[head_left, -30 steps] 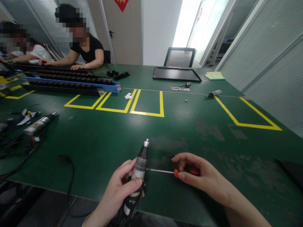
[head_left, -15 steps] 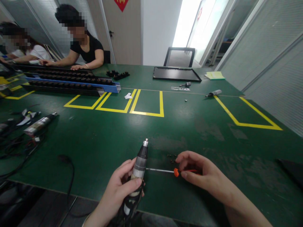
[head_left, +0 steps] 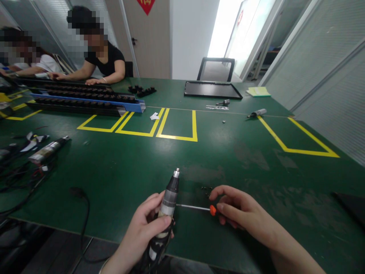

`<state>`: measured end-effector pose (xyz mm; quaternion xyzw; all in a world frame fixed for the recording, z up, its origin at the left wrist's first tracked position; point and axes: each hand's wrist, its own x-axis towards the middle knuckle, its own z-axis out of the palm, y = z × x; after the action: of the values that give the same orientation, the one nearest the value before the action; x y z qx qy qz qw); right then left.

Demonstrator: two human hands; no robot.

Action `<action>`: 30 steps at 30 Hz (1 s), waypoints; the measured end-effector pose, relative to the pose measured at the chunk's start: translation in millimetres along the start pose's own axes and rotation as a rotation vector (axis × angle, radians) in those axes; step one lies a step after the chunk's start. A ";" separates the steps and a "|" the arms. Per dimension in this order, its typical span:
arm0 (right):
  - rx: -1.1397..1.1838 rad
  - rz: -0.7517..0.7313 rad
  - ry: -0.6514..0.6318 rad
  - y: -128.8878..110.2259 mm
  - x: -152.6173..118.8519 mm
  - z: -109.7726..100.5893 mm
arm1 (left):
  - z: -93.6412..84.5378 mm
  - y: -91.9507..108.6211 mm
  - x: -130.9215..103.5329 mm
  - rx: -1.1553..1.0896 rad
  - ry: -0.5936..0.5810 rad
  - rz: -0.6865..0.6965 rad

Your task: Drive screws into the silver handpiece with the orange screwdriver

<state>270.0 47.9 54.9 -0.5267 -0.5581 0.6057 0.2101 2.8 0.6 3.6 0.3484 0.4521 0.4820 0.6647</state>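
My left hand (head_left: 149, 222) is wrapped round an electric screwdriver (head_left: 170, 199), a dark and silver cylinder with its metal nose pointing up and away from me. To its right, a hand screwdriver (head_left: 194, 207) with a thin shaft and an orange collar stretches sideways, its tip close to the electric screwdriver's body. Its handle is mostly hidden by my right hand (head_left: 236, 207). That hand is curved, with thumb and forefinger apart and no object visible between them. Just beyond the forefinger, several small dark screws (head_left: 205, 189) lie on the green table (head_left: 128, 171).
Cables and another electric screwdriver (head_left: 48, 150) lie at the left. Yellow tape outlines (head_left: 176, 137) mark the table. Long black and blue rails (head_left: 85, 99) stand at the far left, where two people sit. A black frame (head_left: 212, 90) and a silver tool (head_left: 256, 113) lie further back.
My right hand has shifted slightly left, and its forefinger now covers part of the screws. Less of the hand screwdriver's handle shows. My left hand keeps its hold almost unmoved.
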 end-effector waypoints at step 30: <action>0.058 -0.096 -0.016 1.6 1.6 1.1 | -1.7 -1.6 0.8 -0.007 -0.017 0.006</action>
<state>269.0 48.3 52.6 -0.4881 -0.5665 0.6151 0.2499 1.8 1.0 1.3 0.3513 0.4437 0.4825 0.6685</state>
